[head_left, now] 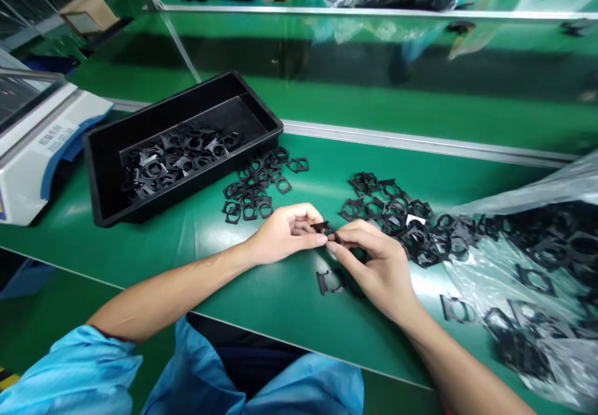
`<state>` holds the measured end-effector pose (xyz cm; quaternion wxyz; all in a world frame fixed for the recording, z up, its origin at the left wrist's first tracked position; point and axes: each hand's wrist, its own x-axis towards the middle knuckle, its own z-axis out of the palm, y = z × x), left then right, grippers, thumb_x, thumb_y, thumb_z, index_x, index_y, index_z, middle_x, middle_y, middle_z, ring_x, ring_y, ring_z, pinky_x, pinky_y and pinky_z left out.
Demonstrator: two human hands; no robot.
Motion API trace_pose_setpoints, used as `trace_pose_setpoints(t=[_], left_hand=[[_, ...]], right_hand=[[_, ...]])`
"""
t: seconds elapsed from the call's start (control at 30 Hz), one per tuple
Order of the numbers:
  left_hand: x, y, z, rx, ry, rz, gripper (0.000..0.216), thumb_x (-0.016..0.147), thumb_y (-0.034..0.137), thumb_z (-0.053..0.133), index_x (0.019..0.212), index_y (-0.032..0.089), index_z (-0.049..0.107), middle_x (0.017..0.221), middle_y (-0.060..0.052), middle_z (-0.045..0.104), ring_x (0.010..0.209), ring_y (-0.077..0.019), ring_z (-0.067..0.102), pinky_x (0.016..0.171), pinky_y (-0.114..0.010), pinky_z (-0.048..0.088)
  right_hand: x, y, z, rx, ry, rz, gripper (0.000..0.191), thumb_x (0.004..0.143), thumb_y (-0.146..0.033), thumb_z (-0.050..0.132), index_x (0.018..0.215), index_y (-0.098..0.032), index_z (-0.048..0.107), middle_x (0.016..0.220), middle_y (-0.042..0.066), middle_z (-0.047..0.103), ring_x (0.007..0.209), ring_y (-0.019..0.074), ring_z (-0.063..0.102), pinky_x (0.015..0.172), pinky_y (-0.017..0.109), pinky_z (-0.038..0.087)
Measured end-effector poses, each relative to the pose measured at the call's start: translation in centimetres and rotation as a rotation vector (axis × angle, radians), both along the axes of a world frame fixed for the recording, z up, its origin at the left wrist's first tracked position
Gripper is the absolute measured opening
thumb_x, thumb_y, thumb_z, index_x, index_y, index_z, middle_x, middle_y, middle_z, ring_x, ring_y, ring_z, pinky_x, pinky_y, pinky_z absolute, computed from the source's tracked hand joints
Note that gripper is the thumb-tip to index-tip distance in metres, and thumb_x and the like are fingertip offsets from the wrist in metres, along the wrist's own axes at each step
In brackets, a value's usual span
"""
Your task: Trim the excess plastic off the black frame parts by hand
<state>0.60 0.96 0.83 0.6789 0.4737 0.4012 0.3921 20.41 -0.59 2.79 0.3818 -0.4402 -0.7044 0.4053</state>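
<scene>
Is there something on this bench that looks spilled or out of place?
Perhaps at the right: black ring-shaped parts lie in loose heaps on and beside crumpled clear plastic, some directly on the green bench, so they look spilled. No damage is evident.

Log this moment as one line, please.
left hand: holds black ring bracket | right hand: holds same bracket | black tray: loose brackets inside

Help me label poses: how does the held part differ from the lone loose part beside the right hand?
The held part is in the left hand and right hand; the loose part lies untouched on the table. The held part looks tilted; the loose part lies flat. Both are black.
</scene>
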Motion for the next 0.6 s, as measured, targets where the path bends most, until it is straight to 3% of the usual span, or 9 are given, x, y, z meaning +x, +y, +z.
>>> trace_pose_setpoints(t=[0.13, 0.37, 0.6], left_hand=[[-0.05, 0.02, 0.28, 0.048, 0.013, 0.030, 0.037, 0.071, 0.036, 0.088, 0.092, 0.014, 0.069, 0.084, -0.002, 0.069, 0.077, -0.0104, 0.065, 0.075, -0.021, 0.052], [-0.01, -0.04, -0.05, 0.032, 0.018, 0.069, 0.037, 0.070, 0.039, 0.088, 0.084, 0.013, 0.066, 0.075, 0.000, 0.068, 0.069, -0.0090, 0.065, 0.070, -0.021, 0.053], [-0.03, 0.07, 0.29, -0.078, -0.091, 0.007, 0.046, 0.067, 0.044, 0.090, 0.085, 0.013, 0.063, 0.072, -0.002, 0.072, 0.069, -0.0157, 0.075, 0.068, -0.023, 0.058]], right_hand=[[-0.06, -0.01, 0.48, -0.059, -0.007, -0.025, 0.022, 0.092, -0.035, 0.069, 0.075, -0.022, 0.067, 0.075, 0.003, 0.064, 0.068, 0.0173, 0.059, 0.065, 0.030, 0.050], [-0.19, 0.13, 0.43, -0.235, 0.136, -0.045, 0.027, 0.086, -0.047, 0.075, 0.076, -0.022, 0.070, 0.079, 0.004, 0.063, 0.070, 0.0170, 0.060, 0.062, 0.027, 0.051], [-0.08, 0.24, 0.77, -0.314, 0.209, -0.021, 0.032, 0.083, -0.052, 0.077, 0.073, -0.021, 0.071, 0.076, 0.003, 0.063, 0.067, 0.0161, 0.058, 0.062, 0.028, 0.051]])
